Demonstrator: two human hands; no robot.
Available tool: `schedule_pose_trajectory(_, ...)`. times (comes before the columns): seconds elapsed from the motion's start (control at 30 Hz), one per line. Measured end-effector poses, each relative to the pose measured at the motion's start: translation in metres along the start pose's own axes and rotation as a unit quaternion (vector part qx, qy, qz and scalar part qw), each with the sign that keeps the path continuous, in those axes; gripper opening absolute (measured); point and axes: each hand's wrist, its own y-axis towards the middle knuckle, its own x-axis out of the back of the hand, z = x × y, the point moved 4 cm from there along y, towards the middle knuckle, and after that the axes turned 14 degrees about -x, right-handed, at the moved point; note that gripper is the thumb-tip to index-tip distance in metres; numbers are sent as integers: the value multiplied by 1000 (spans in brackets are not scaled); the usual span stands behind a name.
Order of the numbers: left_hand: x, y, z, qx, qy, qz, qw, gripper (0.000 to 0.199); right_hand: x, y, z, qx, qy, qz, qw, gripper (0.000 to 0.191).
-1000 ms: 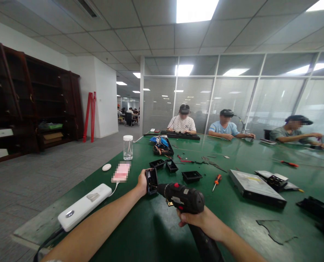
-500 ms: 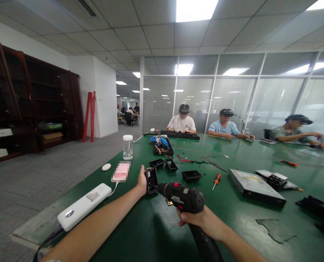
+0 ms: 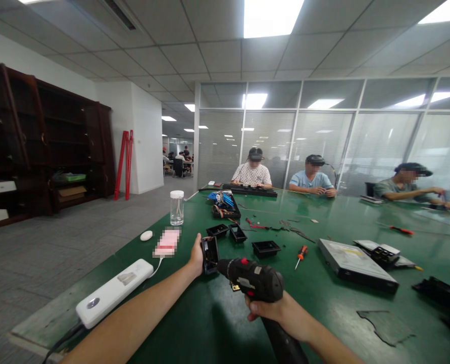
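My left hand (image 3: 197,257) grips a small black plastic housing (image 3: 210,254) by its left side, tilted up with its open face to the right. In my right hand (image 3: 272,307) is a black cordless drill (image 3: 253,278) with red buttons, its fingers wrapped round the handle. The drill's nose points left, right at the housing's opening; whether the bit touches anything inside cannot be made out. Just beyond lie more black housings, one (image 3: 217,230) behind my left hand, another (image 3: 237,233) beside it, and a third (image 3: 266,248) behind the drill.
An orange screwdriver (image 3: 301,257) and a silver disc drive (image 3: 355,265) lie to the right on the green table (image 3: 171,313). On the left are a white power strip (image 3: 114,292), a blurred pink phone (image 3: 166,243) and a lidded jar (image 3: 177,208). Several people sit across the table.
Both hands keep hold of the housing and the drill in nearly the same place. The view has tipped slightly. Across the table, the person in blue has brought their hands together.
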Motion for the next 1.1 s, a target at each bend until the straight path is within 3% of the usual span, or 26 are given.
schedule_pose_trajectory(1.1,1,2,2,11,12,13,1000,39,-3,1,1,6,45,4,999,29)
